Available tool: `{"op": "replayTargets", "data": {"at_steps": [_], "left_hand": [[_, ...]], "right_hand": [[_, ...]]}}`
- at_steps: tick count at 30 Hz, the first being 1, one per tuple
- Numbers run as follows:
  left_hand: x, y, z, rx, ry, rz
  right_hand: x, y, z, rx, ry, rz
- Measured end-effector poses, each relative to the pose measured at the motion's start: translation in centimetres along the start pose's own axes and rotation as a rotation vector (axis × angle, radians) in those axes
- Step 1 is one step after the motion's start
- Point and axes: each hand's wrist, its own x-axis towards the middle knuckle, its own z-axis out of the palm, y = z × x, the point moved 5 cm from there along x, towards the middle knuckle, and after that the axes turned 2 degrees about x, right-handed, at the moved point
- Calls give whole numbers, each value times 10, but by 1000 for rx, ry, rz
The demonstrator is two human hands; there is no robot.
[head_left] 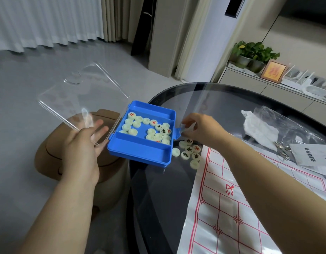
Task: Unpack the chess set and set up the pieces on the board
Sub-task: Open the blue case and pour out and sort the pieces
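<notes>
Pale curtains (pixel 39 21) hang over a grey floor (pixel 21 88) at far left, with a brown stool (pixel 48 153) below. Over the stool, the left hand (pixel 81 145) lies with straight, slightly spread fingers (pixel 99 125) flat behind the swung-open clear lid (pixel 81 92). Its blue box (pixel 140 151) is tilted over the left rim of the dark glass table (pixel 158 208). The box's middle compartment holds pale round chess pieces (pixel 151 132), some marked in red or black. At the box's right edge the right hand (pixel 202 129) pinches the clear clasp (pixel 181 128) with curled fingers. Just beside the box, loose pieces (pixel 188 150) lie on the glass, touching the corner of the red-lined board sheet (pixel 222 217). Further right sit a white tissue (pixel 257 127), a plastic bag (pixel 286 123), metal rings (pixel 281 149) and a leaflet (pixel 312 154)
</notes>
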Motion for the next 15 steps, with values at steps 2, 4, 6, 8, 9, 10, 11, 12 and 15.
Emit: {"op": "replayTargets", "data": {"at_steps": [2,4,6,8,9,10,11,12,15], "left_hand": [[-1,0,1,3,-7,0],[-2,0,2,4,-12,-1],[-4,1,2,-4,-2,-3],[-7,3,4,-1,-5,2],[-8,3,4,1,-9,4],[-8,4,4,1,-11,2],[-8,4,4,-2,-9,-1],[-8,4,4,-5,-6,-5],[-8,4,5,-13,-7,-13]], "right_hand": [[-3,-7,-10,16,67,-30],[-5,-24,-15,26,74,-106],[-7,-47,-12,-42,4,-213],[-6,-65,0,-218,-114,-279],[-4,-69,7,-301,-178,-286],[-1,-70,12,-351,-233,-274],[1,-71,16,-364,-275,-257],[4,-72,18,-352,-304,-244],[9,-75,24,-251,-348,-230]]}}
